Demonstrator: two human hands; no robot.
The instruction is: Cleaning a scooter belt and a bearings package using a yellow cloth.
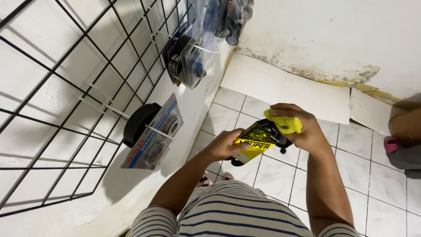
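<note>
Above the white tiled floor (386, 184), we grip a yellow-and-black packaged item (256, 139) in our closed left hand (226, 145); our right hand (302, 127) clasps a yellow cloth (284, 123) against its top edge. A black wire grid (79, 87) hangs nearby left.

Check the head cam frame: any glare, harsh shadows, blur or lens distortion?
Head view: bright, even light; the wire grid throws soft shadows on the white wall. Slight glare on the hanging blister pack. Wide-angle stretch makes the grid lines fan out toward the left edge. Both hands, left and right, with the yellow-and-black package and yellow cloth, are sharp; the top packs look softer.
</note>
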